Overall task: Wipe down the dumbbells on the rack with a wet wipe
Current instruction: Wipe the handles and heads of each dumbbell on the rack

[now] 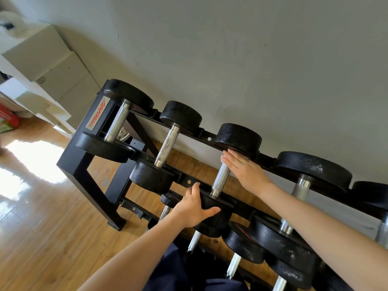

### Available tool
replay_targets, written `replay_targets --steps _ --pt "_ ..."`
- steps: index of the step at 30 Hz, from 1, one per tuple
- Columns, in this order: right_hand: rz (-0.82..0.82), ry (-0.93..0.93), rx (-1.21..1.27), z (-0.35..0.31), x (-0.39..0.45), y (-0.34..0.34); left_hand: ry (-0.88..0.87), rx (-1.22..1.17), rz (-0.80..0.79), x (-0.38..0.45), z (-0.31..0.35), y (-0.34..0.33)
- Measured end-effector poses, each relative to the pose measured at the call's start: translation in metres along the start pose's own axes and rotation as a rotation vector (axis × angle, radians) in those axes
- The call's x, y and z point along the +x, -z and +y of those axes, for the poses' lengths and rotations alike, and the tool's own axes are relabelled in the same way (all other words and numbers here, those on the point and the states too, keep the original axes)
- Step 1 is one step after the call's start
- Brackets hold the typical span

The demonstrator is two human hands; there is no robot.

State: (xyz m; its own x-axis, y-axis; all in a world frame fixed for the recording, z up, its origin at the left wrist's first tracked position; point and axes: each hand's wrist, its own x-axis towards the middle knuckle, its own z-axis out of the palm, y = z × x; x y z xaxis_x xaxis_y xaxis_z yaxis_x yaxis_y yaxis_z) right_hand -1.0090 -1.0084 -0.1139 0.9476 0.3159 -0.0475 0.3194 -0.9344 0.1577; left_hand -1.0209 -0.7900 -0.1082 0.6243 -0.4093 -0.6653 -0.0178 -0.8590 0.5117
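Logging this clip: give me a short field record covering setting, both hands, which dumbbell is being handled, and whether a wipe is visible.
setting: black dumbbell rack against a pale wall, on a wood floor
dumbbell handled: third dumbbell from the rack's labelled end, top tier
left hand: grips the near head of that dumbbell
right hand: fingers straight, beside the handle, fingertips at the far head
wet wipe: none visible; could be hidden under the right hand
other dumbbells: more on the top and lower tiers
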Motion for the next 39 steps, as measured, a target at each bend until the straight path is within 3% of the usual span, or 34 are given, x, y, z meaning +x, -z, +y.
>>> replay_targets --steps 5,9,14,17,20,26,36,39 --pt "0.062 -0.021 -0.046 -0.012 0.009 -0.003 -0.005 -0.003 0.005 0.001 -0.001 0.002" --pt "-0.132 0.147 -0.086 -0.008 0.019 0.012 0.006 -0.003 0.0 0.001 -0.001 0.001" --pt "0.119 0.068 0.193 0.008 -0.005 0.007 0.005 -0.014 0.002 0.001 -0.002 0.0" --pt "0.17 0.247 0.295 -0.012 -0.011 -0.002 -0.003 -0.002 0.011 0.002 -0.003 -0.001" --pt "0.089 0.435 0.288 -0.039 -0.012 -0.015 -0.003 0.004 0.018 0.003 -0.003 -0.001" --pt "0.144 0.566 0.196 -0.018 -0.023 -0.026 -0.003 0.009 0.027 0.003 -0.003 -0.002" --pt "0.063 0.548 0.251 -0.013 -0.029 -0.016 0.001 0.024 0.037 0.002 -0.001 -0.002" --pt "0.047 0.463 0.225 -0.015 -0.045 -0.008 0.001 0.058 0.065 -0.002 0.002 -0.004"
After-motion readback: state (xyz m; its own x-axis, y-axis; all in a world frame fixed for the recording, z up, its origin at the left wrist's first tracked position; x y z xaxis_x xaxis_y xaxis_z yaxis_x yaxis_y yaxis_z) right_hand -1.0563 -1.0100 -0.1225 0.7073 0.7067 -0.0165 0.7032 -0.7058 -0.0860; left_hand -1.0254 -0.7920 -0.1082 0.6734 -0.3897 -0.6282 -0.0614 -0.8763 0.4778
